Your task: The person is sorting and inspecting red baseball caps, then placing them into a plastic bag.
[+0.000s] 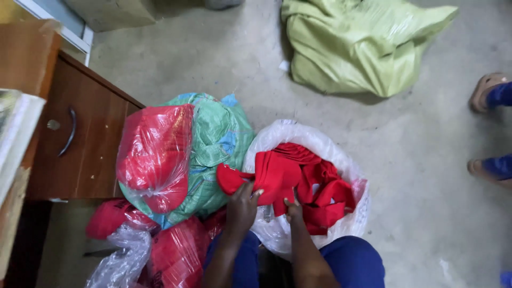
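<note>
Red cloth pieces (298, 176) lie heaped in an open clear plastic bag (314, 140) on the floor in front of my knees. My left hand (242, 205) grips the left edge of one red piece (234, 178), pulling it out sideways. My right hand (292, 209) pinches the lower edge of the red pile near the middle. Both forearms reach up from the bottom of the view between my blue trouser legs (352, 261).
A green woven sack (218, 144) with a plastic-wrapped red bundle (154, 154) stands at the left, with more wrapped red bundles (176, 253) below. A brown wooden cabinet (85, 138) is at far left. A light green sack (357, 45) lies behind. Another person's sandalled feet (488, 128) stand at right.
</note>
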